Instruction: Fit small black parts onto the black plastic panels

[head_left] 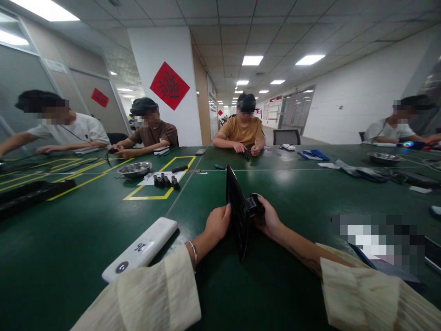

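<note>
Holding a thin, glossy black panel [238,218]: left hand [218,223] at its face, right hand [269,217] clasping its block [253,205].

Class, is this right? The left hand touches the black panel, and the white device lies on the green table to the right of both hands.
The side is wrong: the head view shows the white device on the green table left of the left hand and the right hand. The rest holds.

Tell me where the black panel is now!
In the head view, the black panel is held nearly upright right of centre, between the left hand on one face and the right hand on the black part at its other side.
</note>
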Motion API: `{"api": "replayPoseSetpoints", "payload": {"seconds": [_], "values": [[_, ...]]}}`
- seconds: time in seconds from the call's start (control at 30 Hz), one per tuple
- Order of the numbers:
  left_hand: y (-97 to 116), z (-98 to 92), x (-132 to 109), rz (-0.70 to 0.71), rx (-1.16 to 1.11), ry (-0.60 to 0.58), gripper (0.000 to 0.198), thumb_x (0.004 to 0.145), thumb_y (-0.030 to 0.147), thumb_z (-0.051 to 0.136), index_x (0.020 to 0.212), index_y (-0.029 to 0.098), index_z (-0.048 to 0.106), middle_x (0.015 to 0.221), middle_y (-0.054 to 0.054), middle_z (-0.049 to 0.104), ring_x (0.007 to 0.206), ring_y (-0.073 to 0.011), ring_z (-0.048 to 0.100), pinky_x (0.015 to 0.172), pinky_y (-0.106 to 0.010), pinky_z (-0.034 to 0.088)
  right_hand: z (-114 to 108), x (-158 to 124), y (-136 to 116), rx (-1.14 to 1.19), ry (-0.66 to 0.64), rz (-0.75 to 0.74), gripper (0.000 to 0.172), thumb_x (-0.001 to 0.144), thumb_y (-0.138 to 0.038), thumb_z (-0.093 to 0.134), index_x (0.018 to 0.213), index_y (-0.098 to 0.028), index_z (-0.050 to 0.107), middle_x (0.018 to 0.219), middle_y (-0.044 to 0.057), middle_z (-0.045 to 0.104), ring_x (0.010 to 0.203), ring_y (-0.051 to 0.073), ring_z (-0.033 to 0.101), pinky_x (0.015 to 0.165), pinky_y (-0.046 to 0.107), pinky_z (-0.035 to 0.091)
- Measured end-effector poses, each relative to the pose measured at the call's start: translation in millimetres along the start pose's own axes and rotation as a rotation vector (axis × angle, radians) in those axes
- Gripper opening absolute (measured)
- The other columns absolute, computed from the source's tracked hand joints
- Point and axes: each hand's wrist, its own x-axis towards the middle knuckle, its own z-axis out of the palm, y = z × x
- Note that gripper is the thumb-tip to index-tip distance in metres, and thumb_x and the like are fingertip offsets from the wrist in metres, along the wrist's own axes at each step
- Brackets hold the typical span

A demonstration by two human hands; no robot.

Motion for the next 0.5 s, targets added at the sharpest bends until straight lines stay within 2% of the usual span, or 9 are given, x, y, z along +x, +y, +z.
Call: {"api": "replayPoseSetpoints", "payload": {"seconds": [0.17, 0.27, 0.5], "values": [[-0.5, -1.3, -0.2, 0.021, 0.008, -0.015, 0.049, 0.088, 0.041, 0.025, 0.067, 0.014, 0.06, 0.063, -0.006, 0.06, 0.063, -0.0175, 0.057, 0.056, -0.024, 0.037, -1.0, 0.0, 0.5, -0.009, 0.035, 0.011, 0.043, 0.071, -0.055, 0.054, 0.103, -0.026, 0.058, 0.05, -0.003, 0.053, 0.038, 0.011, 0.042, 0.037, 0.02, 0.025], [-0.7, -1.8, -0.9, 0.023, 0.003, -0.028, 0.048, 0.087, 0.041, 0.025, 0.067, 0.015, 0.059, 0.062, -0.005, 0.059, 0.062, -0.0169, 0.056, 0.055, -0.024, 0.036, 1.8, -3.9, -1.8, 0.008, 0.034, 0.011, 0.042, 0.072, -0.053, 0.055, 0.104, -0.026, 0.057, 0.053, -0.003, 0.055, 0.039, 0.011, 0.044, 0.037, 0.02, 0.024], [-1.0, -0.1, -1.2, -0.014, -0.042, -0.012, 0.054, 0.088, 0.046, 0.02, 0.059, 0.016, 0.055, 0.056, -0.005, 0.056, 0.056, -0.0171, 0.054, 0.052, -0.025, 0.035, 4.6, -7.6, -4.4, 0.033, -0.029, 0.001, 0.039, 0.071, -0.053, 0.055, 0.099, -0.026, 0.056, 0.048, -0.005, 0.05, 0.033, 0.009, 0.036, 0.034, 0.019, 0.017]]}}
